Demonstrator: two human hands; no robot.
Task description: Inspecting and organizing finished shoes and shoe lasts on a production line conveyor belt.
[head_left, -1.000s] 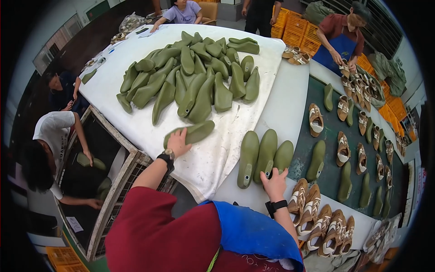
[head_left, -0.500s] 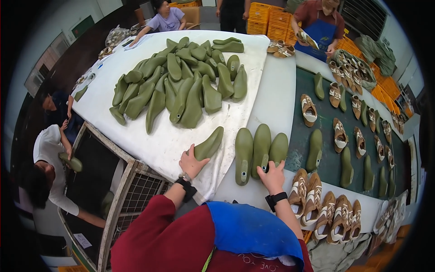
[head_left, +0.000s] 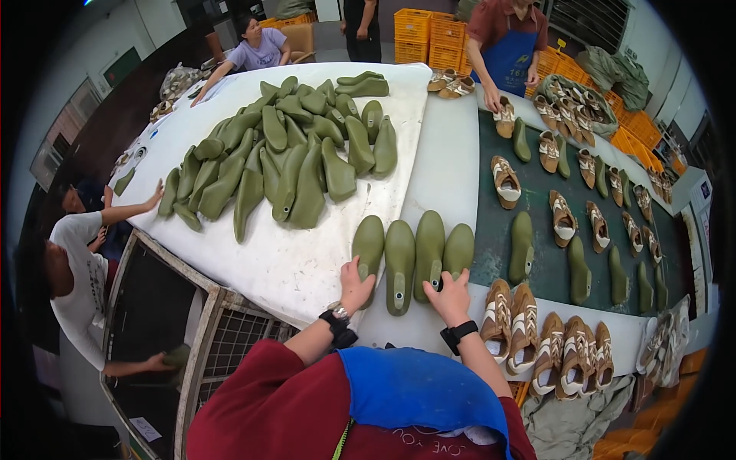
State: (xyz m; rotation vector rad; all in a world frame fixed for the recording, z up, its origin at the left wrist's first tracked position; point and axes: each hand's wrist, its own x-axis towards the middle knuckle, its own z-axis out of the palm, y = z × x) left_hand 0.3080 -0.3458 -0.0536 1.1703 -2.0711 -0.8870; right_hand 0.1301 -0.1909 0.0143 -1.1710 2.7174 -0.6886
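Observation:
Four-sided no more than a short row, green shoe lasts stand side by side near me, toes pointing away. My left hand (head_left: 355,286) is closed around the heel end of the leftmost shoe last (head_left: 369,238), at the white cloth's edge. Beside it are a second last (head_left: 399,257) and a third last (head_left: 430,241), untouched by the left hand. My right hand (head_left: 451,297) grips the heel of the rightmost last (head_left: 459,247), its thumb against the third one's heel. Farther off, a big heap of green lasts (head_left: 310,184) lies on the white-covered table (head_left: 360,207).
Right of me runs a dark green belt (head_left: 498,238) with rows of lasts and brown-white sneakers (head_left: 563,218). More sneakers (head_left: 498,326) stand at its near edge. A metal-framed cage cart (head_left: 211,307) is at my left. Co-workers stand left and across; orange crates (head_left: 414,34) are stacked behind.
My left hand has brought its last rightward and turned it parallel to the others. The view has shifted. A white-shirted co-worker now reaches to the heap; another's hand is at a sneaker on the belt.

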